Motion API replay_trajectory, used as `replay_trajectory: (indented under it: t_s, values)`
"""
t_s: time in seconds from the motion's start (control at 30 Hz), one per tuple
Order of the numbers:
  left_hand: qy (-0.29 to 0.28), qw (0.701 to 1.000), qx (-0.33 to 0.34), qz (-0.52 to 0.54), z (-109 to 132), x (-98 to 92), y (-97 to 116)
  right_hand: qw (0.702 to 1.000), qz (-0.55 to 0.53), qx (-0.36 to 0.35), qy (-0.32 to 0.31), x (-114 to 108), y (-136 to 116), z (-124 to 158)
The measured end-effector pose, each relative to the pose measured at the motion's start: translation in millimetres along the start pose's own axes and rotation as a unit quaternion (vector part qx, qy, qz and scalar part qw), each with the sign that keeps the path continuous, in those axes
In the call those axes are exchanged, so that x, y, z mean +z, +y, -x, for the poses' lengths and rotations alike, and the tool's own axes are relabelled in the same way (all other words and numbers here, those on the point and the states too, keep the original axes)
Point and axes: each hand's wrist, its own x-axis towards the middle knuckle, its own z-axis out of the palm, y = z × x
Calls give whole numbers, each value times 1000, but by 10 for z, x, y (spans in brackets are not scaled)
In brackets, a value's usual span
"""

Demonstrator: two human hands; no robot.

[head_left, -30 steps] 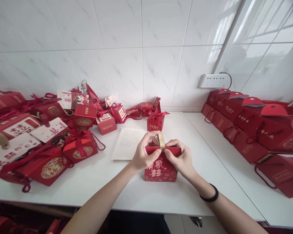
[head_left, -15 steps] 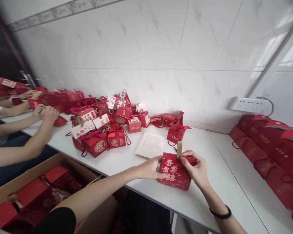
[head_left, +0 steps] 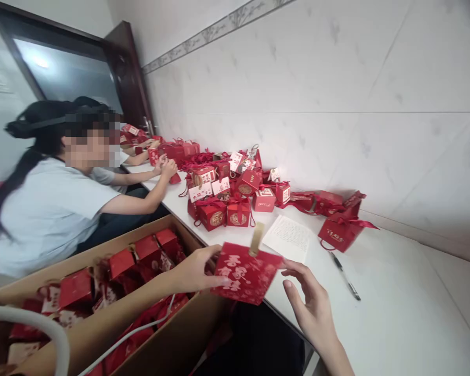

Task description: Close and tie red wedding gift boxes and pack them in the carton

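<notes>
Currently, head view: gripping red box (head_left: 246,274) by its left end w/ L hand (head_left: 201,269), w/ thumb laid across lower front face & other fingers hooked round behind, partly hidden, so opened only abt as wide as box. Held tilted at near edge of table (head_left: 407,313), w/ gold strap (head_left: 256,238) sticking up from top. Gripping nothing w/ R hand (head_left: 309,300): thumb & index parted, w/ rest loosely bent, & tips just beside box's right corner; can't tell if touching. Stretched, re L forearm, from lower left across carton (head_left: 188,329); angled up from bottom edge, re R forearm, w/ palm facing left. Also visible beyond: notebook (head_left: 288,235), pen (head_left: 345,277), pile of red boxes (head_left: 238,190).
</notes>
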Motion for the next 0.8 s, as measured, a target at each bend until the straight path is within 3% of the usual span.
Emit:
replay_trajectory:
  t_s: [0.13, 0.3, 0.47, 0.57, 0.7, 0.8]
  values:
    - [191, 971, -113, 88, 469, -298, -213, 995, 60, 40, -71, 356, 307, 212]
    - [376, 886, -219, 160, 976, -527, -324, 970, 224, -61, -73, 604, 702, 392]
    - [441, 797, -285, 299, 1267, -487, -305, 939, 308, -122, -95, 604, 858, 447]
    - [466, 766, -293, 332, 1343, -425, -301, 934, 313, -140, -98, 582, 895, 464]
    - [470, 764, -288, 337, 1397, -361, -334, 935, 308, -142, -101, 575, 939, 477]
    - [465, 788, -279, 290, 1437, -337, -392, 934, 311, -140, -106, 575, 949, 474]
